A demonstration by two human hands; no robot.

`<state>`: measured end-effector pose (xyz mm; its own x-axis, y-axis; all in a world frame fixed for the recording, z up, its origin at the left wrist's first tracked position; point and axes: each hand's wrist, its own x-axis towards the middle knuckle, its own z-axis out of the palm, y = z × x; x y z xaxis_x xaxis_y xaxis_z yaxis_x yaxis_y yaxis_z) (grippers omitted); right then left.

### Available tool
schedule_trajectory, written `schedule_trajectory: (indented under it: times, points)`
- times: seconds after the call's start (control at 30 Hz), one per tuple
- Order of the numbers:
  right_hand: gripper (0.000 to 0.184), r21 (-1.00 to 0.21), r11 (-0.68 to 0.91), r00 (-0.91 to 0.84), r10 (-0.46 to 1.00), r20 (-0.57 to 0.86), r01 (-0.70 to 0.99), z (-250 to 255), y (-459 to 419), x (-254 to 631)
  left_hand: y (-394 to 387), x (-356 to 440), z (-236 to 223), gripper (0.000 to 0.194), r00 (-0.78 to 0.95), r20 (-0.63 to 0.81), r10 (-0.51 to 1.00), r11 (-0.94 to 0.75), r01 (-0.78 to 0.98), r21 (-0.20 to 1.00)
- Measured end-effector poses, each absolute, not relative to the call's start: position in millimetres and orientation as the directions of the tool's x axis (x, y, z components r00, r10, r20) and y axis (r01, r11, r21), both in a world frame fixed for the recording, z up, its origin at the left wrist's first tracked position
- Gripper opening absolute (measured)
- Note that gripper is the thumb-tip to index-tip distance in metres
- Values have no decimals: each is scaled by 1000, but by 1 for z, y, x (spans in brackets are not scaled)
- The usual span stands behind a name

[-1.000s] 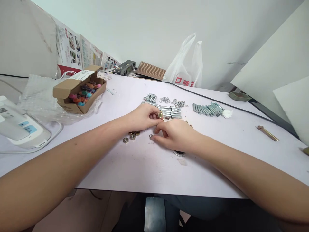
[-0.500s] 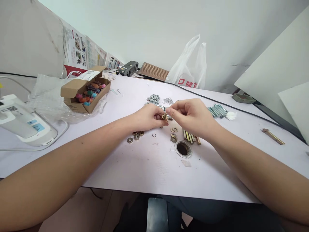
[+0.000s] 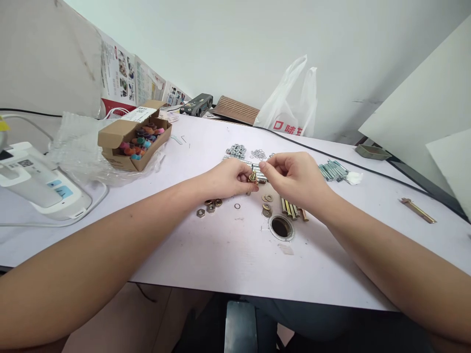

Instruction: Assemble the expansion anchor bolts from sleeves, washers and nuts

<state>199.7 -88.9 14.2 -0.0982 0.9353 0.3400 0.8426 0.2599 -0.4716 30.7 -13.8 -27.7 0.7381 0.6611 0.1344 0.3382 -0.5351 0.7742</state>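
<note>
My left hand [image 3: 233, 177] is closed round a brass-coloured bolt [image 3: 253, 175], whose threaded end points up between thumb and fingers. My right hand [image 3: 294, 176] hovers just right of it, thumb and forefinger pinched, apart from the bolt; whatever is in the pinch is too small to make out. Below my left hand lie brass-coloured nuts [image 3: 211, 208] and a single thin ring [image 3: 237, 206]. Flat washers [image 3: 267, 208] and yellowish bolts [image 3: 289, 208] lie under my right hand, partly covered by it. Silver nuts [image 3: 236, 150] and small spring washers [image 3: 258, 154] sit behind the hands.
A round hole [image 3: 281, 228] opens in the white table [image 3: 221, 260]. Silver bolts [image 3: 333, 170] and one assembled bolt [image 3: 418, 211] lie at right. Left stand an open carton [image 3: 136, 139] and a white device [image 3: 44, 181]. A black cable [image 3: 331, 152] crosses behind, near a plastic bag [image 3: 289, 105].
My right fingertips have drawn back slightly right from the bolt end, leaving a gap. My left hand keeps its hold on the bolt. The whole view has shifted slightly.
</note>
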Motion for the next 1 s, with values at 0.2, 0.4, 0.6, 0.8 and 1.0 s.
schedule_trajectory:
  times: [0.2, 0.4, 0.6, 0.8, 1.0]
  points:
    - [25, -280, 430, -389, 901, 194, 858, -1, -117, 161, -10, 32, -32, 12, 766, 131, 630, -527, 297, 797]
    - [30, -78, 439, -429, 896, 119, 895, -30, -105, 136, -8, 34, -30, 17, 755, 133, 642, -540, 323, 777]
    - [30, -179, 451, -429, 891, 150, 875, -31, -103, 141, -7, 33, -30, 17, 757, 105, 645, -506, 320, 801]
    - [22, -358, 396, -298, 907, 299, 846, -6, -116, 175, -8, 29, -29, 17, 767, 114, 632, -523, 312, 793]
    - [28, -532, 274, -109, 941, 321, 801, 8, -96, 206, -14, 30, -24, 21, 769, 61, 636, -481, 334, 810]
